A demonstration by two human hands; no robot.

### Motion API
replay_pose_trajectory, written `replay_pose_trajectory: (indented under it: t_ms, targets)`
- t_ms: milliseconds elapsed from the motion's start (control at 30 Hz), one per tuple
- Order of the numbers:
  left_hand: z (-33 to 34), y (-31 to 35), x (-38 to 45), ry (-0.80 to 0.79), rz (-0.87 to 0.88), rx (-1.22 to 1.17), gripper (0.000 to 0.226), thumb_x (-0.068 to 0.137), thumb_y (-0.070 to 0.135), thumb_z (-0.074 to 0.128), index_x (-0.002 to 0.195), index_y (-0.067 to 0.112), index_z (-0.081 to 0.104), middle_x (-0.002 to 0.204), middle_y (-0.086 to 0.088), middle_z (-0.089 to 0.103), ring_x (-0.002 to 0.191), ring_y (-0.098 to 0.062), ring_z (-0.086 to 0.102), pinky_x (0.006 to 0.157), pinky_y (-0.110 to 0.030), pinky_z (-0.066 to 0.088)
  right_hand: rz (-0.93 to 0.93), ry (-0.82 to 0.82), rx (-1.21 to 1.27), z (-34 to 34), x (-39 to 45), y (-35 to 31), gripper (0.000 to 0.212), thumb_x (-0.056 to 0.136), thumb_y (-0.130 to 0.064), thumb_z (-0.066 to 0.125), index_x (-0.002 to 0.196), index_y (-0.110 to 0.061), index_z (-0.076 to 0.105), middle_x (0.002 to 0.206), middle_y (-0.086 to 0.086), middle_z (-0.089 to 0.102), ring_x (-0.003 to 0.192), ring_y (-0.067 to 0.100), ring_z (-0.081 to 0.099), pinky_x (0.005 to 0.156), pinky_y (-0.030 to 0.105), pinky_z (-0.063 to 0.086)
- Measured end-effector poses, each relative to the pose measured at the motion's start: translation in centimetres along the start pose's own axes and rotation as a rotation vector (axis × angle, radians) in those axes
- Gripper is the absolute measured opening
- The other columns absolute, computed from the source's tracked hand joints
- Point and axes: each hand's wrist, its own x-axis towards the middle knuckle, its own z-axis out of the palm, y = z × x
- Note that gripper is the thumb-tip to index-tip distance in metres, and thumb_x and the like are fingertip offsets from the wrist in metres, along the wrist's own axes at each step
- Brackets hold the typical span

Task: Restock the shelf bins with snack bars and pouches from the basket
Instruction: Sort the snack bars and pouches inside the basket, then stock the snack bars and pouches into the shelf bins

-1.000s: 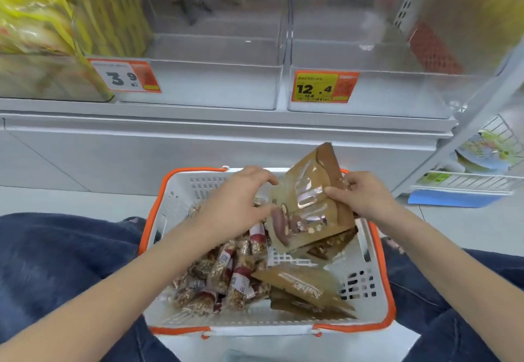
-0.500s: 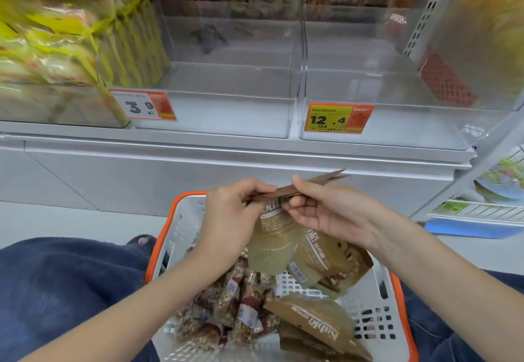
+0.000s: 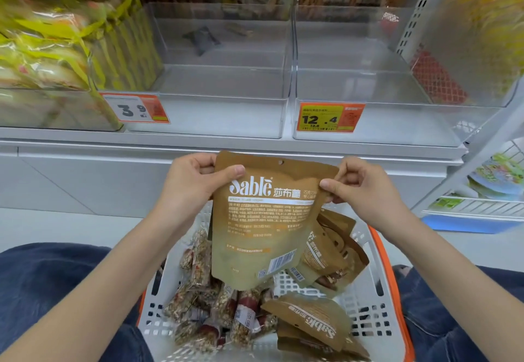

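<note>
- The left hand point(image 3: 192, 180) pinches the top left corner of a brown Sable pouch point(image 3: 263, 220), thumb across the front and fingers curled behind; the right hand point(image 3: 360, 186) pinches the top right edge the same way — both hands are clamped on the one pouch.
- The pouch hangs in the air above the basket point(image 3: 380, 299), just below the shelf edge and in front of the two clear bins.
- It looks light and floppy: a thin film bag with a flat sealed top strip and a fuller, bulging lower half. The film is probably a bit slick, and the contents may be brittle biscuits, so squeezing the belly seems unwise.
- The sealed top strip — where the hang hole sits — is the stiffest part and, in my judgement, the best place to hold, as both hands do now.
- Its long axis runs top to bottom, nearly upright, with the lower end swung slightly toward the person. The printed face points at the camera, the logo reading level, the hang hole uppermost.
- Behind it in the basket lie more brown pouches point(image 3: 314, 325) on the right, flat and at odd angles, and wrapped snack bars point(image 3: 224, 307) heaped on the left.
- Above, the bin with the 12.4 price tag point(image 3: 380, 89) holds nothing I can see; the bin with the 3.9 price tag point(image 3: 224, 84) holds only a small dark scrap at its back.
</note>
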Motion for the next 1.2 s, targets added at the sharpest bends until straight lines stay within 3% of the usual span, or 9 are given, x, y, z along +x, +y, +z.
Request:
replay_pose_trajectory:
  t_ms: [133, 267, 367, 533, 667, 833, 900, 1067, 1200]
  targets:
    - [-1.7, 0.9, 0.6, 0.038, -0.028, -0.093, 0.007, 0.078, 0.008, 0.067, 0.084, 0.010, 0.068, 0.066, -0.002, 0.073, 0.056, -0.011, 0.068, 0.052, -0.020, 0.055, -0.042, 0.166, 0.041, -1.2, 0.4, -0.6, 0.012, 0.087, -0.002, 0.063, 0.078, -0.001, 0.055, 0.069, 0.014, 0.064, 0.056, 0.013, 0.065, 0.058, 0.018, 0.055]
    - [-1.5, 1.2, 0.7, 0.099, -0.026, -0.113, 0.015, 0.071, 0.003, 0.072, 0.084, 0.008, 0.067, 0.065, -0.001, 0.072, 0.056, -0.012, 0.069, 0.054, -0.023, 0.058, -0.037, 0.055, 0.087, 0.0, -0.3, -1.8, 0.011, 0.086, -0.010, 0.065, 0.085, -0.005, 0.055, 0.078, 0.013, 0.066, 0.069, 0.017, 0.068, 0.065, 0.022, 0.057]
    - [-0.6, 0.9, 0.7, 0.139, -0.055, -0.148, 0.030, 0.052, 0.007, 0.078, 0.079, 0.007, 0.066, 0.065, -0.003, 0.072, 0.057, -0.017, 0.069, 0.058, -0.027, 0.059, -0.087, -0.028, 0.063, 3.0, -1.9, -2.4, 0.024, 0.080, -0.018, 0.073, 0.092, -0.020, 0.053, 0.088, 0.002, 0.065, 0.072, 0.019, 0.067, 0.069, 0.030, 0.056]
    - [0.1, 1.0, 0.4, 0.081, -0.074, -0.157, 0.035, 0.050, 0.008, 0.079, 0.083, 0.007, 0.068, 0.073, -0.009, 0.073, 0.062, -0.021, 0.070, 0.064, -0.031, 0.059, -0.247, 0.087, -0.209, 4.2, -1.7, -3.2, 0.061, 0.078, -0.018, 0.076, 0.122, -0.037, 0.039, 0.123, -0.018, 0.042, 0.066, 0.002, 0.061, 0.063, 0.006, 0.044]
    - [0.3, 1.8, -0.3, -0.025, -0.039, -0.104, 0.026, 0.063, 0.007, 0.076, 0.088, 0.011, 0.069, 0.075, -0.007, 0.074, 0.062, -0.018, 0.070, 0.059, -0.027, 0.059, -0.299, 0.150, -0.394, 2.5, 0.0, -2.4, 0.016, 0.081, -0.017, 0.072, 0.081, -0.021, 0.057, 0.079, -0.015, 0.059, 0.061, 0.005, 0.054, 0.058, 0.017, 0.040]
    - [0.7, 2.1, -1.9, -0.123, 0.101, 0.031, 0.015, 0.078, -0.001, 0.068, 0.086, 0.012, 0.071, 0.075, -0.006, 0.074, 0.063, -0.014, 0.070, 0.057, -0.022, 0.057, -0.699, 0.227, -0.620, 0.5, 1.1, -2.8, 0.006, 0.080, -0.014, 0.066, 0.076, -0.014, 0.061, 0.121, -0.002, 0.059, 0.108, 0.021, 0.049, 0.093, 0.034, 0.038]
    - [1.0, 2.1, -2.6, -0.164, 0.146, 0.057, 0.015, 0.077, -0.002, 0.069, 0.084, 0.011, 0.072, 0.075, -0.006, 0.074, 0.064, -0.014, 0.070, 0.057, -0.021, 0.056, -0.710, 0.124, -0.653, -0.6, 1.7, -3.3, 0.005, 0.081, -0.014, 0.065, 0.080, -0.016, 0.060, 0.116, -0.011, 0.062, 0.116, 0.015, 0.050, 0.106, 0.038, 0.028]
    - [1.5, 2.2, -2.9, -0.144, 0.172, 0.059, 0.013, 0.075, 0.001, 0.072, 0.082, 0.012, 0.072, 0.074, -0.003, 0.074, 0.066, -0.014, 0.071, 0.058, -0.020, 0.055, -0.477, -0.238, -0.539, 0.0, 1.1, -3.2, 0.033, 0.082, 0.003, 0.062, 0.104, -0.021, 0.057, 0.080, -0.021, 0.058, 0.077, 0.003, 0.059, 0.072, 0.020, 0.047]
    - [1.0, 2.3, -3.1, -0.398, 0.184, 0.152, 0.023, 0.065, 0.025, 0.077, 0.082, 0.009, 0.076, 0.076, -0.008, 0.074, 0.070, -0.012, 0.070, 0.062, -0.022, 0.055, -0.624, -0.221, -0.522, 0.0, 1.3, -2.8, 0.023, 0.073, 0.011, 0.068, 0.079, -0.011, 0.072, 0.075, -0.008, 0.063, 0.077, 0.005, 0.057, 0.071, 0.019, 0.048]
